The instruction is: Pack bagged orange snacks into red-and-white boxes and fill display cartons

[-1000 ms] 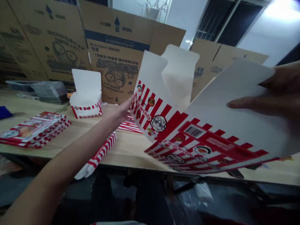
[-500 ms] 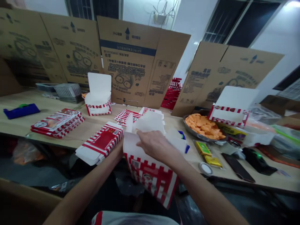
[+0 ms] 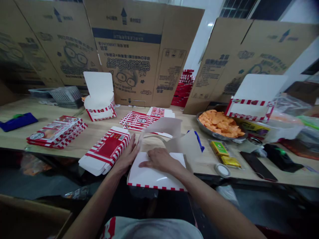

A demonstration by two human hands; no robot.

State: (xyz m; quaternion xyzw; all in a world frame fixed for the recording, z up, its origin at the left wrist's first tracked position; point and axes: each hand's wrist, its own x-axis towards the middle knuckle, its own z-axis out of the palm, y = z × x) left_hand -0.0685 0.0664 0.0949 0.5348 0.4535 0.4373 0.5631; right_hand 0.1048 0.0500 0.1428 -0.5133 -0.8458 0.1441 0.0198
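Observation:
An opened-out white carton with a red-and-white striped edge sits at the table's front edge before me, its flaps standing up and its printed side mostly hidden. My right hand is on its near white panel, fingers bent over the far edge and thumb resting on the panel. Along the carton's left side lies my left hand, fingers stretched out and flat. Just left of that hand is a stack of flattened red-and-white cartons. Behind the carton, more flat striped cartons lie on the table.
At right are a metal bowl of orange chips, yellow packets, a tape roll and a dark phone-like slab. A blue tape dispenser and piled cartons stand left. Cardboard sheets line the back.
The carton has tipped so its white panel faces up instead of its printed front. My left hand has come into sight at its left side. The view has dipped lower.

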